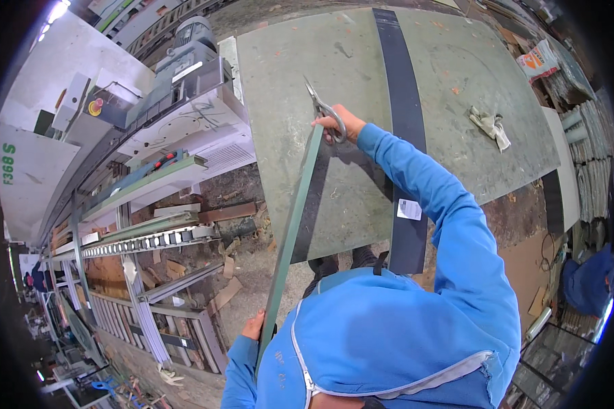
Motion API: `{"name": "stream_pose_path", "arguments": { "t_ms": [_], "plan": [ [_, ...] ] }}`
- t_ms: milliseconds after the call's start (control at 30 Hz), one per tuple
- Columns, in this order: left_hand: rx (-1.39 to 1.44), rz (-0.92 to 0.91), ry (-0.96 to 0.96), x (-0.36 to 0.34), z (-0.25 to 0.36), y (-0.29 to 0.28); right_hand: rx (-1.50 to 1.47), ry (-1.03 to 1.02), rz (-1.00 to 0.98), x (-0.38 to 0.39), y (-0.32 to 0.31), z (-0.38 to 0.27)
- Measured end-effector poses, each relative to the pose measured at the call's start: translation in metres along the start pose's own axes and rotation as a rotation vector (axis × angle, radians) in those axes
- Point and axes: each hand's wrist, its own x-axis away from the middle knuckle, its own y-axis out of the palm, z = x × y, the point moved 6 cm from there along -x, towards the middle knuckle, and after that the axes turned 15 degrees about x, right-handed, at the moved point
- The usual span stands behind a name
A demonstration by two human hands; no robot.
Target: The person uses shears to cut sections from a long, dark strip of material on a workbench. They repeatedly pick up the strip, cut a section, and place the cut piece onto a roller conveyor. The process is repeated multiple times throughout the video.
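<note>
A long, narrow green strip runs slantwise from the table top down along my left side. My right hand is closed at its far end, with the loop handles of metal scissors in the same grip. The scissor points face away over the table; I cannot tell whether the blades are apart. Lower down, my left hand grips the strip's near part by its left edge, most of its fingers hidden. Right of the strip, a dark flat band with a white label crosses the table lengthwise.
The grey-green table carries a crumpled pale glove at right. To the left stands a machine with a red stop button, beside a rack of long profiles. Stacked sheets line the right side.
</note>
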Motion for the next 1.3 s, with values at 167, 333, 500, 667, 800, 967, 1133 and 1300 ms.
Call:
{"name": "stream_pose_path", "arguments": {
  "t_ms": [167,333,500,667,800,967,1133,1300],
  "plan": [
    [0.274,-0.030,0.177,0.046,0.066,0.021,0.781,-0.087,0.284,0.016,-0.044,-0.008],
    [-0.632,0.335,0.473,0.100,0.127,0.043,1.465,-0.251,0.471,0.079,-0.059,-0.048],
    [-0.842,0.446,0.560,0.122,0.155,0.079,1.603,-0.361,0.469,0.106,-0.051,-0.051],
    [-0.890,0.477,0.562,0.122,0.141,0.086,1.649,-0.360,0.451,0.109,-0.053,-0.048],
    [-0.903,0.492,0.588,0.119,0.134,0.089,1.656,-0.337,0.408,0.103,-0.055,-0.040],
    [-0.941,0.509,0.590,0.116,0.124,0.091,1.652,-0.375,0.363,0.097,-0.059,-0.037],
    [-0.933,0.510,0.616,0.114,0.119,0.091,1.686,-0.388,0.307,0.098,-0.060,-0.049],
    [-0.903,0.515,0.619,0.112,0.117,0.091,1.748,-0.411,0.255,0.095,-0.060,-0.048]
  ]
}}
